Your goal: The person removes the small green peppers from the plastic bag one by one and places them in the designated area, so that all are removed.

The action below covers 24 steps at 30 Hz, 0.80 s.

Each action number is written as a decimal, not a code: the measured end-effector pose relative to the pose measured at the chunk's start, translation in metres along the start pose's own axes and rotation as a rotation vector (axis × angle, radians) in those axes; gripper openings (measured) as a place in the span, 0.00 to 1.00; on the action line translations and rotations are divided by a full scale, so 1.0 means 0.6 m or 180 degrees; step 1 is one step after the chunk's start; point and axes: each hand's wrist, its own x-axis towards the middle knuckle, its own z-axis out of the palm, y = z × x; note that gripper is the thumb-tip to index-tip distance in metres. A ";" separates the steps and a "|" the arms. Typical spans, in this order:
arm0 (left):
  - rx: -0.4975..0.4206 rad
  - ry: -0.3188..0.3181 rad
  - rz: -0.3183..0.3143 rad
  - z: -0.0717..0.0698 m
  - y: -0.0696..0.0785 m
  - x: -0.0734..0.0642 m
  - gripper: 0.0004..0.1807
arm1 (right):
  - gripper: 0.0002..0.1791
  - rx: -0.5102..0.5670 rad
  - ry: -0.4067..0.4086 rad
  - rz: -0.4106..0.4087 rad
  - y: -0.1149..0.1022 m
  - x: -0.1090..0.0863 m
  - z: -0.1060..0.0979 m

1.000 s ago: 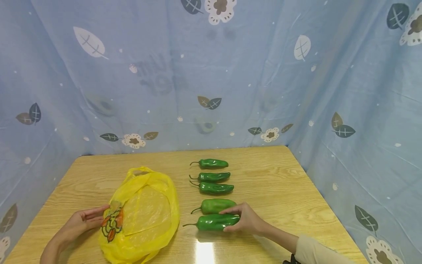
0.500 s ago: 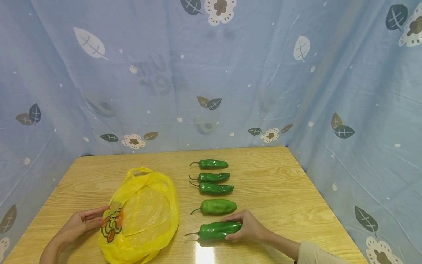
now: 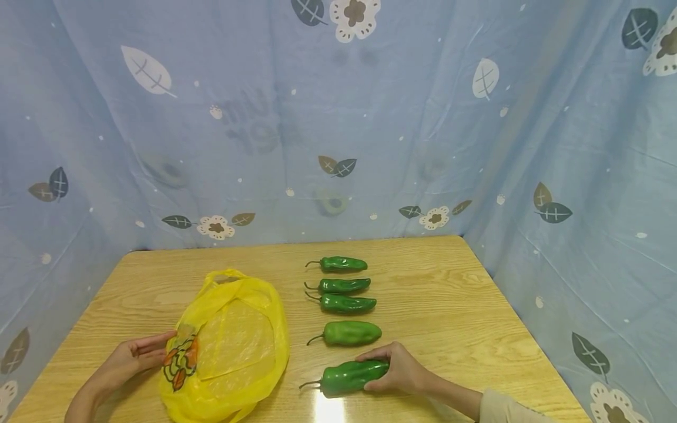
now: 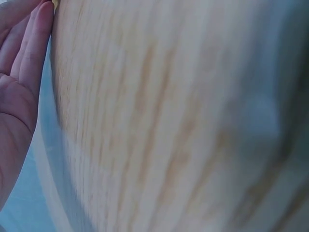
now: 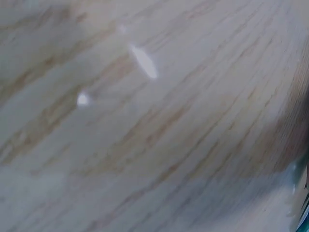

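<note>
My right hand (image 3: 400, 368) grips the tapered end of a large green chili pepper (image 3: 346, 378) near the front of the table, its stem pointing left. Whether that pepper touches the wood I cannot tell. At the left, the fingers of my left hand (image 3: 127, 359) are fairly straight and touch the left edge of a yellow plastic bag (image 3: 238, 338) with a printed orange and green design. In the left wrist view, the left hand (image 4: 21, 63) shows at the upper left. The right wrist view holds mostly blurred wood.
Behind the held pepper lie a lighter green pepper (image 3: 351, 333), two close-set peppers (image 3: 348, 304) and another pepper (image 3: 344, 264) at the back, all with stems to the left. A patterned blue curtain (image 3: 296, 117) surrounds the wooden table (image 3: 439, 282) at the back and sides.
My right hand has drawn the large pepper toward the front, away from the lighter green pepper beside it. The left hand and the yellow bag stay where they were.
</note>
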 end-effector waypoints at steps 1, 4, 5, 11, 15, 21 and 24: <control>-0.0002 0.0007 -0.0004 0.000 0.000 0.000 0.25 | 0.23 -0.0022 0.0005 0.0011 0.000 0.000 -0.001; 0.0002 0.0029 -0.0009 0.001 0.001 0.000 0.25 | 0.23 -0.0112 0.0009 0.0025 -0.002 0.000 -0.003; 0.0000 0.0026 -0.0002 0.001 0.002 -0.001 0.25 | 0.24 -0.0130 0.0006 0.0027 -0.003 0.000 -0.004; -0.0142 -0.0079 0.0080 0.001 0.006 -0.001 0.29 | 0.26 -0.0122 -0.0042 0.0053 -0.006 -0.002 -0.010; -0.0117 -0.0013 -0.0081 0.003 0.011 -0.001 0.29 | 0.29 -0.0117 -0.0108 0.0015 -0.007 -0.004 -0.015; 0.0576 0.0485 -0.0547 0.008 0.026 -0.006 0.32 | 0.35 -0.0184 -0.0218 -0.0119 -0.007 -0.006 -0.023; 0.0897 0.0789 -0.0751 0.012 0.031 -0.011 0.36 | 0.36 -0.0090 -0.0281 -0.0178 -0.004 -0.007 -0.025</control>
